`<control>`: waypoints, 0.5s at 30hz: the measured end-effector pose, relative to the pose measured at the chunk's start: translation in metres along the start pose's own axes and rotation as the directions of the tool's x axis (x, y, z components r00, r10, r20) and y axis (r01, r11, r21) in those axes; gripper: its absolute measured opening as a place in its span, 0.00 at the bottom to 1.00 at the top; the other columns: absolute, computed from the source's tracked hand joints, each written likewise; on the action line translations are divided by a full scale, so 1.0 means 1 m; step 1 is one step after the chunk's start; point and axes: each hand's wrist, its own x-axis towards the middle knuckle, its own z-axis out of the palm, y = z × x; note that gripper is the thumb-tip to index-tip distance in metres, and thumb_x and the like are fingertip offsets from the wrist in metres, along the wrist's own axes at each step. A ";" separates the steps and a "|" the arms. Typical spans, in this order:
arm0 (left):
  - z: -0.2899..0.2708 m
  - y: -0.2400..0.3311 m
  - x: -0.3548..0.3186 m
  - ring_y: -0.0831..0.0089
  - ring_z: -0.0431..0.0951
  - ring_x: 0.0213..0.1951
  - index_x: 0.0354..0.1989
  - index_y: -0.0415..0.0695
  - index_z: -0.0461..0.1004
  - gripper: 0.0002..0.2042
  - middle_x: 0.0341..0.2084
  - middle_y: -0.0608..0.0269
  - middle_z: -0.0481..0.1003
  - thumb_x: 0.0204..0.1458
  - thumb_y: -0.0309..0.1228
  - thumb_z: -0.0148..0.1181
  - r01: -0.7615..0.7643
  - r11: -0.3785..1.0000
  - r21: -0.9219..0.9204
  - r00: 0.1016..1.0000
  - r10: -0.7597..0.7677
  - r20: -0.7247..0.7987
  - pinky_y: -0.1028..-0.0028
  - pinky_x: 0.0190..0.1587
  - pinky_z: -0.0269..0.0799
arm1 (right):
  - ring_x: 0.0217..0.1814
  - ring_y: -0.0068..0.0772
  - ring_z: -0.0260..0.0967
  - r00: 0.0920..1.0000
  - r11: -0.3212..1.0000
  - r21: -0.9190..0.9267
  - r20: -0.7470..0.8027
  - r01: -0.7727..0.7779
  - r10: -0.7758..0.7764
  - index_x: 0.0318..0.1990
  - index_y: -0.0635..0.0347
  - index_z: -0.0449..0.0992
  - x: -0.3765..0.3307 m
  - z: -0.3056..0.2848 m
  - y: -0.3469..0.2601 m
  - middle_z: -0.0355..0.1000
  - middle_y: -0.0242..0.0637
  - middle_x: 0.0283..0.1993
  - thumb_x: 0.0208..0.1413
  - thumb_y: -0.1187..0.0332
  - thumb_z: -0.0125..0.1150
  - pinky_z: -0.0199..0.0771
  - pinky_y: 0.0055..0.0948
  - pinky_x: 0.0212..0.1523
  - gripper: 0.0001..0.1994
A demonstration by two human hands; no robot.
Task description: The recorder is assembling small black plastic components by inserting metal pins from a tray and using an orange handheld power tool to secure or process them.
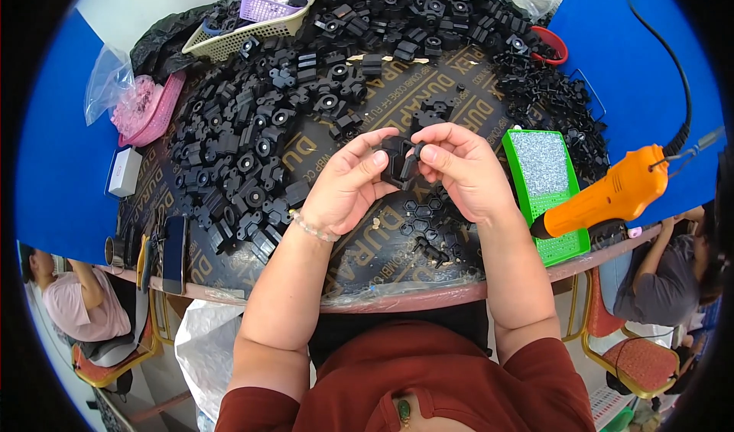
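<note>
Over the middle of the table, my left hand (345, 181) grips a black plastic housing part (396, 157) between thumb and fingers. Close against it, my right hand (468, 170) pinches a smaller black piece (414, 157) at the housing's right side. The two pieces meet or nearly touch; my fingertips hide the exact contact. Below my hands lie several flat black hexagonal pieces (422, 216). A few loose black parts (433, 111) sit just beyond my fingers.
Black housings (256, 153) heap across the left and back. At right are a green tray (563, 251) of small silvery pieces, an orange electric screwdriver (608, 195) hanging by its cord, and a red bowl (562, 46). Pink (164, 111) and cream baskets (252, 40) stand left. People sit on both sides.
</note>
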 end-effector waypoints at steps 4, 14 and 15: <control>-0.001 -0.002 0.001 0.69 0.79 0.52 0.65 0.41 0.66 0.21 0.53 0.61 0.75 0.64 0.31 0.57 -0.013 1.000 -0.021 1.000 0.013 -0.001 0.62 0.55 0.78 | 0.35 0.18 0.72 0.999 0.998 0.038 0.010 -0.045 0.045 0.48 0.64 0.78 0.000 -0.001 -0.001 0.76 0.30 0.36 0.61 0.74 0.64 0.72 0.18 0.37 0.09; 0.001 -0.002 0.001 0.70 0.78 0.52 0.64 0.41 0.66 0.21 0.52 0.60 0.75 0.64 0.30 0.59 -0.023 1.000 0.006 1.000 0.023 -0.013 0.66 0.54 0.78 | 0.36 0.19 0.73 1.000 1.000 -0.013 -0.020 -0.019 0.019 0.47 0.65 0.78 0.000 0.000 -0.001 0.76 0.30 0.35 0.62 0.75 0.63 0.75 0.19 0.38 0.08; 0.002 -0.003 0.001 0.70 0.78 0.52 0.64 0.41 0.66 0.21 0.52 0.60 0.75 0.63 0.30 0.59 -0.023 1.000 0.009 0.999 0.023 -0.022 0.66 0.53 0.78 | 0.36 0.19 0.73 0.999 0.998 -0.058 -0.035 -0.025 0.023 0.48 0.65 0.78 0.000 -0.001 0.001 0.75 0.32 0.39 0.61 0.75 0.64 0.75 0.20 0.38 0.10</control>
